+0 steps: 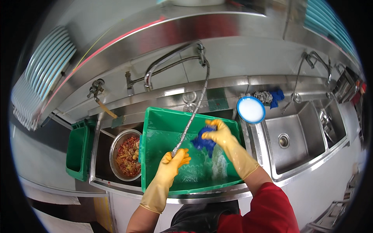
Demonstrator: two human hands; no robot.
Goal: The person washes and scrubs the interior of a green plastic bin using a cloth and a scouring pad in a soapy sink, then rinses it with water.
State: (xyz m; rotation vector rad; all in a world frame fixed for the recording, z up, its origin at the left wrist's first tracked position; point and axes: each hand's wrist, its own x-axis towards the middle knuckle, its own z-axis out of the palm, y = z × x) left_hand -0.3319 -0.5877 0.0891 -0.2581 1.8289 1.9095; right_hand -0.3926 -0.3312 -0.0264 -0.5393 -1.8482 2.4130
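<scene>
A green plastic tub (166, 139) rests across the steel sink, tilted in view, with some water and foam at its right side. My left hand (175, 161), in a yellow rubber glove, grips the end of a braided metal hose (194, 112) over the tub. The hose runs up to the wall tap. My right hand (217, 134), gloved alike, holds a wet blue cloth (205, 138) above the tub's right half. Something mesh-like shows between its fingers, too blurred to name.
Left of the tub, a steel bowl (112, 155) of food scraps stands in the sink beside a green bin (70, 151). A blue-rimmed bowl of whitish liquid (251, 109), steel scourer (263, 97) and blue cloth (276, 98) lie right. A curved tap (148, 77) overhangs the tub's rear.
</scene>
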